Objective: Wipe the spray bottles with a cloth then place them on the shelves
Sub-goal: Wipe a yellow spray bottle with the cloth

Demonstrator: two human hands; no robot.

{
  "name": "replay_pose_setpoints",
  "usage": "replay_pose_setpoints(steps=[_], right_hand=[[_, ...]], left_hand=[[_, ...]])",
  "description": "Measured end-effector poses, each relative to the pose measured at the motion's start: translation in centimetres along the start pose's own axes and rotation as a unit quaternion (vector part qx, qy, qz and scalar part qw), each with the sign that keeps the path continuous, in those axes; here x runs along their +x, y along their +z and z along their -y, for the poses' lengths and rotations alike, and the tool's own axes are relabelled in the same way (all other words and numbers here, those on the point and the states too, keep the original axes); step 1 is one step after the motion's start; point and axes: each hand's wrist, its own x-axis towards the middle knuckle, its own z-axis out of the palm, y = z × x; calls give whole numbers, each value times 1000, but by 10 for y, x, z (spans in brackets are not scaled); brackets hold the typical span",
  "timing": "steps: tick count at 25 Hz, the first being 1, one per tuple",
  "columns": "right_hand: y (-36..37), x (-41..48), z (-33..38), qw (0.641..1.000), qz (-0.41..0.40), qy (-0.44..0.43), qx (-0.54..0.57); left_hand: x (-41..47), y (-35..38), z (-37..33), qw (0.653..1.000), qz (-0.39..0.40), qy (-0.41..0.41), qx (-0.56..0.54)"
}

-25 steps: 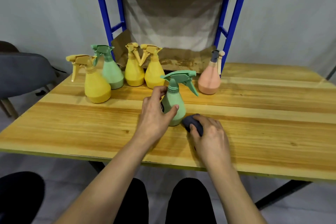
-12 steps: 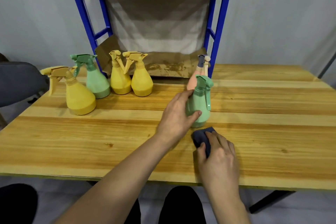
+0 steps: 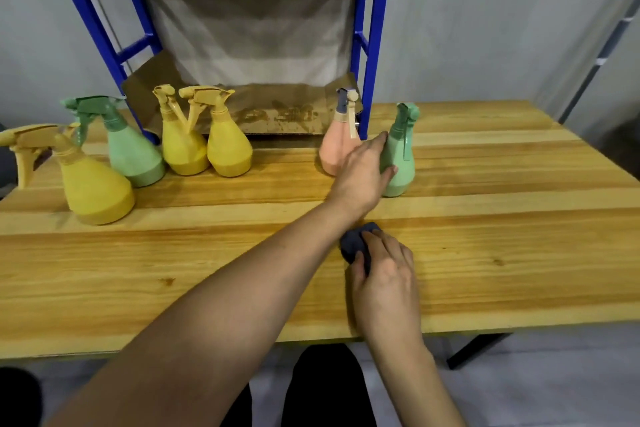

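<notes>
The green spray bottle [image 3: 399,158] stands upright on the tabletop [image 3: 485,218], just to the right of a pink spray bottle [image 3: 335,146] and close in front of the blue post of the shelf rack [image 3: 372,45]. Your left hand [image 3: 362,177] reaches across and grips this green bottle, fingers [image 3: 377,142] wrapped around its back and the thumb pressed on its front, so the hand is clenched on the bottle. Your right hand [image 3: 388,274] rests on the tabletop nearer to you, fingers curled over a dark blue cloth [image 3: 355,243] that is bunched under them and pressed to the wood. The cloth lies apart from the green bottle, just beneath your left wrist. Farther left along the tabletop stand four more bottles: two yellow spray bottles [image 3: 204,146] side by side and touching, their trigger heads crossing; a second green bottle [image 3: 133,156] beside them; and a larger yellow bottle [image 3: 95,187] nearest the left edge. Brown cardboard [image 3: 277,111] lines the lower shelf behind the row, and a pale sheet [image 3: 249,31] hangs at the rack's back.
</notes>
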Motion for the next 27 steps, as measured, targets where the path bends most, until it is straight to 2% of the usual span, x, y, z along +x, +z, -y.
replay_pose_setpoints(steps=[5,9,12,14,17,19,22,24,27], right_hand=[[6,16,2,999,13,-35,-6],[23,37,14,998,31,-53,-13],[39,50,30,996,46,-66,-27],[49,54,40,995,54,-71,-33],[57,54,47,995,57,-72,-33],[57,54,47,995,60,-68,-29],[55,54,46,995,64,-69,-24],[54,53,47,995,69,-69,-22],[53,53,47,995,73,-68,-24]], left_hand=[[-15,-11,13,998,57,20,0],[-49,-49,40,999,-29,35,13],[-58,-95,54,992,-88,43,75],[-51,-132,61,975,-153,60,151],[-23,-186,72,920,-233,36,314],[-5,-211,82,891,-207,-26,404],[6,-223,98,873,-130,-97,460],[4,-223,104,878,-133,-86,451],[-2,-223,101,918,-165,-56,356]])
